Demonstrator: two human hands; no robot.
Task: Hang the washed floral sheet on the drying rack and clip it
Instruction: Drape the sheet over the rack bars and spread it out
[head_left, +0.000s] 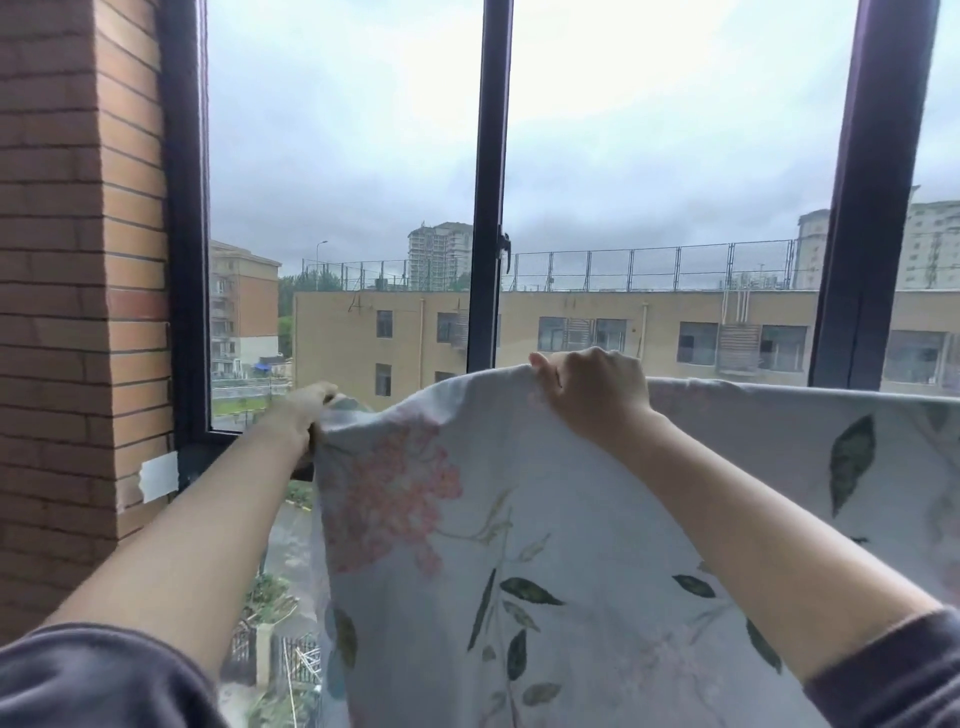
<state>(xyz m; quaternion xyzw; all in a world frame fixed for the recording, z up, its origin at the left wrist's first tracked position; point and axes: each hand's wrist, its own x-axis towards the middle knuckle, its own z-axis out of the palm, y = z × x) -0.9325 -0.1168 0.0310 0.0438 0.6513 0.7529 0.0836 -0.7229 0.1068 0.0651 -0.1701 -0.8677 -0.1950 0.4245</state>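
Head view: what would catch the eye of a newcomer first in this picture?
The floral sheet fills the lower middle and right, raised before the dark window frame. The left hand grips its left corner and the right hand its top edge near the centre. A brick wall stands at the left.
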